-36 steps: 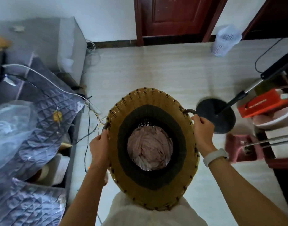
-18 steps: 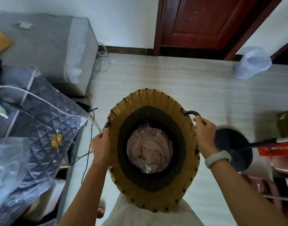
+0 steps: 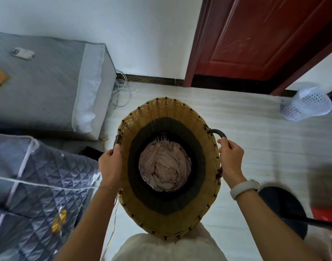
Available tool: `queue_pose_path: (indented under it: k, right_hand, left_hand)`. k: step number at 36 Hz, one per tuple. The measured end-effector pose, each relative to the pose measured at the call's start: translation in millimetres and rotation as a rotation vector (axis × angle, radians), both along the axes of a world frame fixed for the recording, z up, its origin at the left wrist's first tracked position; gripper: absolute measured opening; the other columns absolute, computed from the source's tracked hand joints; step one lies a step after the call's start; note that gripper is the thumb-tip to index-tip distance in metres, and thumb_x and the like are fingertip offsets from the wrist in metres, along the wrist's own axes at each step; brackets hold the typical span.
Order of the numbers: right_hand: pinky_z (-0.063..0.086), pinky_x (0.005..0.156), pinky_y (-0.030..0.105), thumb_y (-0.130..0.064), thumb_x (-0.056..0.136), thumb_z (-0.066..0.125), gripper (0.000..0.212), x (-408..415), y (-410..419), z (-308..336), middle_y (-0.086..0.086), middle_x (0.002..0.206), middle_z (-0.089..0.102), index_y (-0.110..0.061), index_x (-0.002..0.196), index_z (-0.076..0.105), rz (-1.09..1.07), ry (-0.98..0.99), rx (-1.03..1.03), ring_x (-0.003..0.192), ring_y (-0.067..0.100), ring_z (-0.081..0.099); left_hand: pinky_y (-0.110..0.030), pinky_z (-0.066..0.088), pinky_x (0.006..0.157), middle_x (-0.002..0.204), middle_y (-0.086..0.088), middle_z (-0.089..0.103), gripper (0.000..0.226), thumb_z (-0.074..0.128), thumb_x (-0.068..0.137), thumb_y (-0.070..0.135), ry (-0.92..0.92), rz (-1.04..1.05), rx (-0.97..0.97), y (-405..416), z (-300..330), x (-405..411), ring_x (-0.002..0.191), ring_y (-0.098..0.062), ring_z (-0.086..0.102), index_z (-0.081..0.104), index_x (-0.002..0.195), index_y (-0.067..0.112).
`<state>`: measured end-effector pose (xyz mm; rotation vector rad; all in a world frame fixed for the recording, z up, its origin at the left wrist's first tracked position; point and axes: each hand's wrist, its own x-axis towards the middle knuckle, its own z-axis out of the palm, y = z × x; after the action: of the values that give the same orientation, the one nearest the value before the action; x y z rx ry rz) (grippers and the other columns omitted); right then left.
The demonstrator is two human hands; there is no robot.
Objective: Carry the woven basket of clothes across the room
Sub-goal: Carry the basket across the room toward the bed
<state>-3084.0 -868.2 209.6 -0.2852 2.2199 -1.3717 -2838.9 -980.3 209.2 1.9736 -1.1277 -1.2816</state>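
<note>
**Carrying the Basket Past the Door**

Holding the woven basket (image 3: pixel 169 166) up in front of the body, the person has one hand on each side. The left hand (image 3: pixel 110 168) is wrapped around the left handle, and the right hand (image 3: pixel 230 157) is curled around the dark right handle (image 3: pixel 218 133). Pink clothes (image 3: pixel 165 166) sit deep inside the basket. The red door (image 3: pixel 265 38) is ahead of the basket. A white bin (image 3: pixel 306 104) stands to the right of the basket, and a grey quilted cover (image 3: pixel 39 178) is just left of it. Thin wires (image 3: pixel 112 223) lie on the floor below the basket. To do this well, I think the person should keep both hands tight, hold the basket level, and step over the wires.
</note>
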Motion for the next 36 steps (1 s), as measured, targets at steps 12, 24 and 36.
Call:
queue_pose_path:
  k: [12, 24, 36]
  right_hand:
    - [0.03, 0.051, 0.028, -0.023, 0.091, 0.045, 0.039, -92.4, -195.1, -3.1, 0.009, 0.054, 0.039, 0.013, 0.082, 0.057, 0.084, -0.033, 0.007, 0.052, 0.017, 0.032]
    - [0.034, 0.053, 0.026, -0.022, 0.092, 0.044, 0.037, -139.2, -357.9, -18.9, 0.012, 0.058, 0.046, 0.011, 0.086, 0.059, 0.065, -0.016, 0.062, 0.054, 0.019, 0.036]
    - [0.028, 0.052, 0.028, -0.017, 0.091, 0.044, 0.03, -160.1, -502.2, -73.7, 0.005, 0.051, 0.036, -0.008, 0.064, 0.051, -0.073, -0.066, 0.184, 0.051, 0.017, 0.03]
  left_hand:
    - [-0.03, 0.038, 0.068, 0.071, -0.014, 0.051, 0.037, 0.048, 0.088, 0.028, -0.047, 0.1, 0.009, -178.7, 6.6, -89.8, 0.074, -0.023, 0.047, 0.049, 0.053, 0.014]
    - [-0.033, 0.037, 0.066, 0.06, -0.01, 0.043, 0.039, 0.048, 0.089, 0.028, -0.025, 0.034, 0.097, -360.3, -7.1, -142.9, 0.062, -0.023, 0.043, 0.045, 0.053, 0.015]
    - [-0.025, 0.034, 0.061, 0.072, -0.013, 0.048, 0.035, 0.046, 0.091, 0.033, -0.059, -0.206, 0.257, -549.1, -61.3, -174.8, 0.068, -0.022, 0.047, 0.053, 0.065, 0.01]
